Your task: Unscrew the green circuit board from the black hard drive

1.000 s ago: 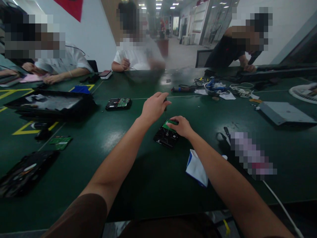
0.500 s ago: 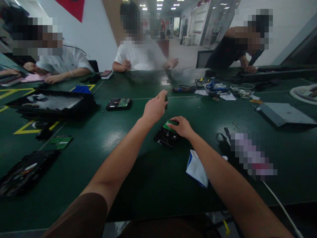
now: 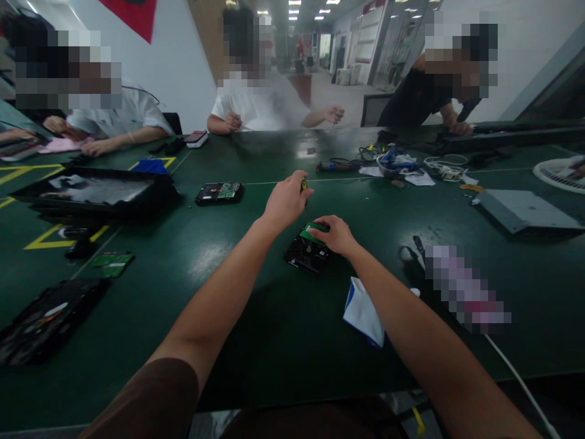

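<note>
A black hard drive with a green circuit board on top lies on the dark green table. My right hand rests on its far end, fingers curled over the green board. My left hand hovers just above and behind the drive, fingers closed round a small screwdriver whose yellow and black handle tip shows; its thin shaft points down toward the drive.
A white and blue cloth lies by my right forearm. Another hard drive, a black tray, a loose green board and a dismantled unit lie left. Cables and a grey case sit right. Three people sit opposite.
My left hand has turned slightly, so the screwdriver's yellow handle tip now shows. The person in white opposite has stretched an arm out to the right. My right hand has stayed put.
</note>
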A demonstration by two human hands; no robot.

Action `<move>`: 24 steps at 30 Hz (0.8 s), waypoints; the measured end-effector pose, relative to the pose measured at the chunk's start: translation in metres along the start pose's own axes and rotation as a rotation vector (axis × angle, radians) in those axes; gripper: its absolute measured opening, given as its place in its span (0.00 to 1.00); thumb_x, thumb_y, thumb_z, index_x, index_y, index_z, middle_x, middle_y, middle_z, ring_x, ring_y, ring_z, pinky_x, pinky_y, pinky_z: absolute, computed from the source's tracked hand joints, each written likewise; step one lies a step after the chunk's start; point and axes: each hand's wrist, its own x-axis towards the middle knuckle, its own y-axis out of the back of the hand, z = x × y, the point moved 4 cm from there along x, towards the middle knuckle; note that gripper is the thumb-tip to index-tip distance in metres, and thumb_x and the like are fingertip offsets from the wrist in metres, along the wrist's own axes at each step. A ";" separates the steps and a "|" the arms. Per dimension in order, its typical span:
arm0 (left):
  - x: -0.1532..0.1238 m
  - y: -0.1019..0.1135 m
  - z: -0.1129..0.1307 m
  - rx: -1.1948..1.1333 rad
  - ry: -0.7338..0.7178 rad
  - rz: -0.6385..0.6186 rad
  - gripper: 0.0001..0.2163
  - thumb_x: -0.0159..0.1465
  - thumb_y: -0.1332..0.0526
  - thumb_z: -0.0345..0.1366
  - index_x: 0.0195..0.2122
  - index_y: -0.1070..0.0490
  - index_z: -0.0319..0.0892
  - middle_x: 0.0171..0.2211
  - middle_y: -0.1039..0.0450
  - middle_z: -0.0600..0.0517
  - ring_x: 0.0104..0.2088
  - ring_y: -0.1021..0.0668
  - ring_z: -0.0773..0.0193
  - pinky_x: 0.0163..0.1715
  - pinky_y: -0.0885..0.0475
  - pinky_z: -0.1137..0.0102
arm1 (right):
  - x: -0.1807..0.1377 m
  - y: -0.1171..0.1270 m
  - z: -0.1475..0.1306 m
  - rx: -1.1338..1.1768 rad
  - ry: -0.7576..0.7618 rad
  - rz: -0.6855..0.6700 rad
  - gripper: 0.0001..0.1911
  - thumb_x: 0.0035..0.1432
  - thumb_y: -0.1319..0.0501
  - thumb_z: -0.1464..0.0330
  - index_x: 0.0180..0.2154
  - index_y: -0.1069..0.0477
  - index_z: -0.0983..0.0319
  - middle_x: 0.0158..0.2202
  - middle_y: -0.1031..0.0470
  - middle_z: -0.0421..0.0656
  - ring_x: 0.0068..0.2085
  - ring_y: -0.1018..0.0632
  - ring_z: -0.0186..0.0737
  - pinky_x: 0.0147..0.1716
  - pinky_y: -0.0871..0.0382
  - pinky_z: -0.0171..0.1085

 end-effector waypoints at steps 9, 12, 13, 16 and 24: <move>0.001 0.008 -0.007 0.052 0.049 0.011 0.21 0.70 0.38 0.30 0.64 0.27 0.47 0.52 0.22 0.44 0.51 0.20 0.52 0.55 0.24 0.57 | -0.001 0.000 -0.001 0.016 0.017 0.017 0.18 0.63 0.30 0.54 0.50 0.18 0.55 0.49 0.16 0.46 0.50 0.18 0.49 0.49 0.26 0.45; 0.001 0.007 -0.008 0.081 0.037 -0.020 0.23 0.70 0.40 0.27 0.66 0.29 0.47 0.56 0.23 0.42 0.54 0.20 0.49 0.57 0.25 0.54 | -0.001 0.000 0.000 0.016 0.024 0.015 0.18 0.63 0.31 0.54 0.50 0.18 0.55 0.50 0.16 0.46 0.50 0.18 0.49 0.49 0.25 0.46; 0.001 0.005 -0.008 0.085 0.033 -0.029 0.24 0.70 0.41 0.26 0.67 0.31 0.46 0.58 0.23 0.41 0.56 0.20 0.48 0.58 0.25 0.53 | 0.000 0.000 0.001 0.015 0.023 0.014 0.18 0.63 0.31 0.54 0.50 0.18 0.55 0.51 0.17 0.46 0.50 0.18 0.49 0.49 0.25 0.46; -0.001 0.001 -0.006 0.064 0.056 -0.033 0.24 0.72 0.41 0.28 0.69 0.36 0.41 0.64 0.27 0.37 0.59 0.21 0.46 0.60 0.26 0.51 | 0.000 -0.001 0.001 0.011 0.014 0.013 0.18 0.63 0.31 0.53 0.50 0.18 0.55 0.51 0.17 0.46 0.51 0.18 0.49 0.50 0.25 0.47; -0.005 -0.008 0.002 -0.098 0.071 0.018 0.22 0.71 0.35 0.34 0.63 0.42 0.42 0.54 0.22 0.37 0.53 0.17 0.47 0.54 0.23 0.54 | 0.001 -0.001 0.001 0.007 -0.005 0.004 0.19 0.62 0.31 0.53 0.50 0.19 0.55 0.51 0.17 0.46 0.50 0.18 0.48 0.48 0.25 0.46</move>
